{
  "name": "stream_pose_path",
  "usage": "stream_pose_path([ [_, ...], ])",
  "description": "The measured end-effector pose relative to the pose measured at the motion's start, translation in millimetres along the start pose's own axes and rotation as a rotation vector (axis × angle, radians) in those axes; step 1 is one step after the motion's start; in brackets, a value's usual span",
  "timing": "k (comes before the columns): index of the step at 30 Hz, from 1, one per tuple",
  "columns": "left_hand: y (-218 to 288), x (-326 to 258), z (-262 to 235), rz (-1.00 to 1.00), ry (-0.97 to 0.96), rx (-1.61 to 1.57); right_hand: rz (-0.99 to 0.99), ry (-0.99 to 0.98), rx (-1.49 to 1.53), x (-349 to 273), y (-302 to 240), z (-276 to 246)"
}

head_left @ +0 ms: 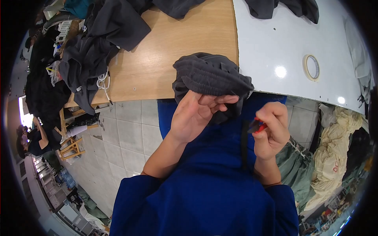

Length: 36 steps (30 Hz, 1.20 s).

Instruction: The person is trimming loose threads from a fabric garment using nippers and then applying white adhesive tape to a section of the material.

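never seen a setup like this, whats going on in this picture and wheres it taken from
There is no robot here, just a person's two bare hands. The one picture comes from a wide fisheye camera on the person's head, looking down, so straight edges bend near the rim.

The left hand is at the gathered edge of a bunched dark grey cloth; how firm its grip is, I can't tell. The right hand holds a small red-and-dark tool, perhaps snips.

More dark cloth lies on the wooden tabletop. On the adjoining white surface is a roll of tape.
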State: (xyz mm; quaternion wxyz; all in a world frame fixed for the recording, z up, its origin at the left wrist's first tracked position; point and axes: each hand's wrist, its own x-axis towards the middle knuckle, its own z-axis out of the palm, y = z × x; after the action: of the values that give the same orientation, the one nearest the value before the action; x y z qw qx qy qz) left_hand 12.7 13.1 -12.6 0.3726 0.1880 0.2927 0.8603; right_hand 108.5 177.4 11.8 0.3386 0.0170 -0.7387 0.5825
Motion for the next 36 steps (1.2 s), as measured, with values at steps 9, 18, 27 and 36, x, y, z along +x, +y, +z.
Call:
stream_pose_path([
  [9, 2.8, 2.4, 9.1, -0.026, 0.017, -0.053, 0.220, 0.074, -0.122, 6.7, 4.6, 6.8],
  [18, -6.3, -0.6, 9.0, -0.064, -0.013, 0.075, -0.052, 0.099, -0.457, 24.6, 11.1, 19.0],
  [27, -6.5, 1.4, 11.4, -0.088, 0.009, 0.082, -0.044, 0.087, -0.451, 26.1, 11.6, 22.6],
  [36, -8.0, 1.2, 9.4, -0.065, -0.015, 0.061, -0.055, 0.082, -0.491, 29.3, 10.4, 21.6],
])
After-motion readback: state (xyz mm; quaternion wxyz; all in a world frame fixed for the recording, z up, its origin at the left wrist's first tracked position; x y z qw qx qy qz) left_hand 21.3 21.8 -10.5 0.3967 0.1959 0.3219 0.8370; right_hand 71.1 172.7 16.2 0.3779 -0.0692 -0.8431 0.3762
